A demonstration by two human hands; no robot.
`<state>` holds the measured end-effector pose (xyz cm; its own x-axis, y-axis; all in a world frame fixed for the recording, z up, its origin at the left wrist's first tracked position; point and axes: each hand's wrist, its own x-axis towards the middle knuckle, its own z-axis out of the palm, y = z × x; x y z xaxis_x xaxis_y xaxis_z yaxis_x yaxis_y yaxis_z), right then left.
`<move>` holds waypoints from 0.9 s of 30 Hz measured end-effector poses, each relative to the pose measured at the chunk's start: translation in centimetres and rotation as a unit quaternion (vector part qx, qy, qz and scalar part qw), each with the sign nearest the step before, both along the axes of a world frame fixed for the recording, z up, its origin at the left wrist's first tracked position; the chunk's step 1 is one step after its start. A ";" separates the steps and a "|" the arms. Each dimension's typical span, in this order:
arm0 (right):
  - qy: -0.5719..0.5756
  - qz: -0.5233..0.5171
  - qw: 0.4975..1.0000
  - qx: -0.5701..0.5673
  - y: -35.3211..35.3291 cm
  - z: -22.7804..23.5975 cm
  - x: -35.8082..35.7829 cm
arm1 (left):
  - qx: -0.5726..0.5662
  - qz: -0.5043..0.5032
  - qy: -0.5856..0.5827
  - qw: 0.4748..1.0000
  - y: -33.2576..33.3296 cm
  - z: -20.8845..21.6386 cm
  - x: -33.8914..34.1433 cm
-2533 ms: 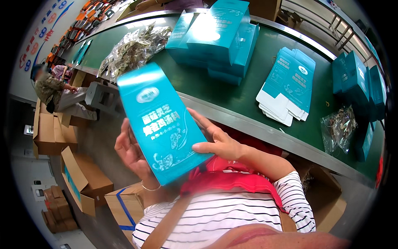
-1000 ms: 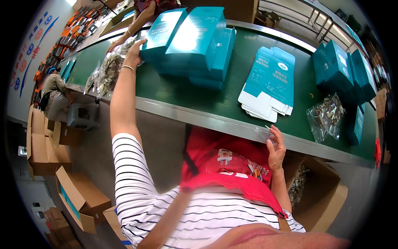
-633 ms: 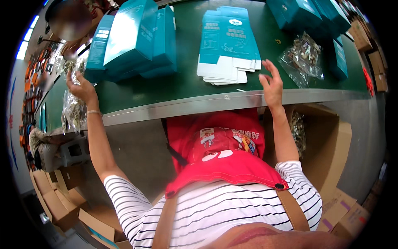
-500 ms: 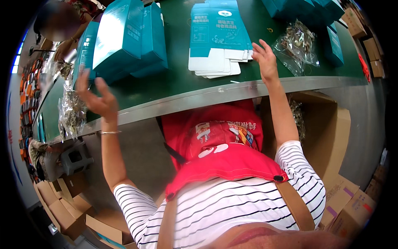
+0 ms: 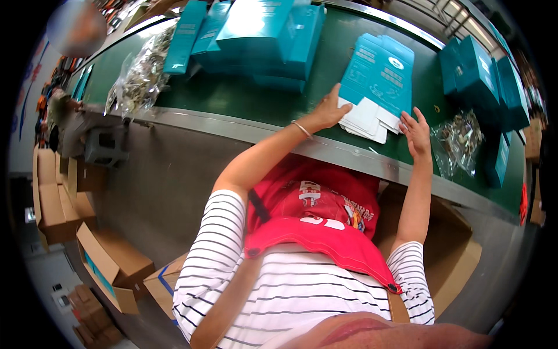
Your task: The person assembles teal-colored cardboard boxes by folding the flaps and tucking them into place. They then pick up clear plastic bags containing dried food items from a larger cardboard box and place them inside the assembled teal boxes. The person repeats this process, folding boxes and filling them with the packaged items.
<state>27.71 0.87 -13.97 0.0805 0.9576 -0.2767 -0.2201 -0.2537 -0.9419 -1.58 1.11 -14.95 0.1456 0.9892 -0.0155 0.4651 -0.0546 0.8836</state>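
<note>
A stack of flat, unfolded teal cartons [image 5: 381, 72] with white end flaps lies on the green table in front of me. At its left near corner is my left hand [image 5: 330, 110], thumb and fingers apart; whether it touches the cartons I cannot tell. Just beyond the opposite side, my right hand [image 5: 416, 134] has its fingers spread and nothing in them. To the right of that hand lies a clear plastic bag [image 5: 458, 142] of dried, brownish pieces.
Made-up teal boxes [image 5: 261, 35] stand to the left of the stack, more teal boxes [image 5: 479, 72] at the right. Clear bags of dried goods [image 5: 142, 78] lie farther left. A metal rim [image 5: 232, 127] edges the table. An open brown carton [image 5: 450, 256] sits below it.
My left hand has moved right, from beside the standing teal boxes to the flat carton stack. My right hand stays near the stack's right side. The whole view has swung and tilted.
</note>
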 end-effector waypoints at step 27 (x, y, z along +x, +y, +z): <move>0.202 -0.041 0.970 0.133 -10.0 3.4 3.4 | 0.394 0.334 -0.082 0.852 -8.8 9.0 -18.9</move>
<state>31.07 -9.12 -10.53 0.0962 0.9943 -0.0461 -0.5933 0.0201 -0.8047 -20.48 -7.68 -5.93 -0.5174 0.5464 0.6587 0.4992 -0.4325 0.7508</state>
